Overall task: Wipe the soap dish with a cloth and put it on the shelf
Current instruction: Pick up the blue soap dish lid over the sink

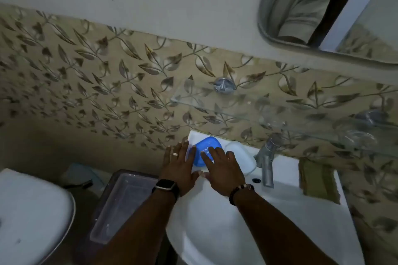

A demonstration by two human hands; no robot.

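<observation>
Soap dish (205,146): blue, slotted top, on the back left corner of the sink (215,232), close against the leaf-patterned tiles (86,71). Lies below the glass shelf (215,101), well apart from it.

At its left edge, the left hand (178,164): fingers straight and together, laid flat beside and against the dish, nothing gripped. Ring (175,154) on one finger, watch (165,186) on the wrist.

Over its top and front, the right hand (224,168): fingers straight and slightly spread, tips on the slots, not curled round anything. Bead bracelet (240,191) on the wrist.

Just right of the dish, a white rounded shape (242,157); cannot tell whether a separate piece or part of the sink. Further right, the tap (267,157), upright at the back rim.

Cloth (318,180): olive-tan, folded, on the sink's right ledge beyond the tap, well apart from both hands.

On the shelf's right end, blurred clear items, too soft to name. Above, a mirror (301,6) on the pale wall. Left of the sink, a clear plastic bin (122,200), and beside that a white toilet lid (32,211).
</observation>
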